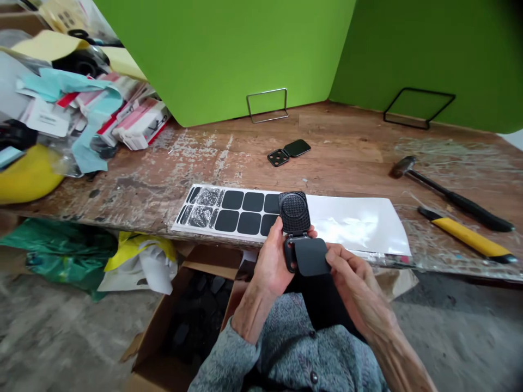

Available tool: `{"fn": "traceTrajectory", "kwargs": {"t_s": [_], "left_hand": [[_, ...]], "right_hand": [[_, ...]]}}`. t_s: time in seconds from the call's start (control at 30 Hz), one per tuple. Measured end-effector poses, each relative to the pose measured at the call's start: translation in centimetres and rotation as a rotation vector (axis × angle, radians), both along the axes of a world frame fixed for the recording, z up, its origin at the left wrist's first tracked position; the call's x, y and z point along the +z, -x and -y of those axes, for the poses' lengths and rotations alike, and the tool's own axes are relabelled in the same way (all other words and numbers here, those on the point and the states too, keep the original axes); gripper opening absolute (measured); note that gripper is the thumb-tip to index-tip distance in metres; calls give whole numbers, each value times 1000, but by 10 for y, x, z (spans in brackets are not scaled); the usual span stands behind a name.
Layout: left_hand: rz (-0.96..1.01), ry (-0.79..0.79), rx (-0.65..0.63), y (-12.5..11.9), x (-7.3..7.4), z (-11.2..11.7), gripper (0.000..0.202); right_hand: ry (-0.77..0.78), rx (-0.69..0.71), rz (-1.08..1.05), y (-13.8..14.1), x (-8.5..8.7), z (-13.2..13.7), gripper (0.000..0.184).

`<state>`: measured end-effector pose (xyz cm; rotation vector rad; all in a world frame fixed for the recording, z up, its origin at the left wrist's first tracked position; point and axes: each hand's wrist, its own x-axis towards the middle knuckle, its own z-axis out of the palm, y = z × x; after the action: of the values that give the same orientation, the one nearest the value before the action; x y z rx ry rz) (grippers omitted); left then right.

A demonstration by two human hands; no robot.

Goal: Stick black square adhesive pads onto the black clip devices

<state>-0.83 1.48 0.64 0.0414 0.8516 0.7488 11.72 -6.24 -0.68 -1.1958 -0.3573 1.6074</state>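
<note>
My left hand (pixel 273 260) grips a small black hinged case (pixel 295 218), opened so its textured lid stands upright above the lower half. My right hand (pixel 352 275) pinches a black rounded-square pad (pixel 311 257) and lays it over the lower half of the case. Both hands hover just in front of the table edge, above a white sticker sheet (pixel 351 220) that carries several more black pads (pixel 239 211) on its left part. A second opened case (pixel 288 152) lies farther back on the wooden table (pixel 343 163).
A hammer (pixel 445 190) and a yellow-handled tool (pixel 466 235) lie at the right. Piled packaging and boxes (pixel 81 103) crowd the back left. An open cardboard box (pixel 192 321) with dark parts sits on the floor below. Green partitions (pixel 253 49) close the back.
</note>
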Motion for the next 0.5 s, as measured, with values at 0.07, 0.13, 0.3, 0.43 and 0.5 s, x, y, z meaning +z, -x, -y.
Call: {"fn": "traceTrajectory", "kwargs": {"t_s": [0.07,0.13,0.3,0.43,0.5], "left_hand": [[3,6,14,0,-1,2,57],[-10,18,33,-1,-2,4,56],[-7,-10,48,-3,-7,8,53],[9,-18,37,-4,-12,9,52],[2,-16,38,-4,-13,9,53]], "right_hand": [[9,8,8,2,-2,1,20],[12,3,34,4,-5,2,21],[3,-8,117,7,-11,2,27],[24,-19,119,9,-12,2,25],[21,-24,108,10,-13,2,24]]}}
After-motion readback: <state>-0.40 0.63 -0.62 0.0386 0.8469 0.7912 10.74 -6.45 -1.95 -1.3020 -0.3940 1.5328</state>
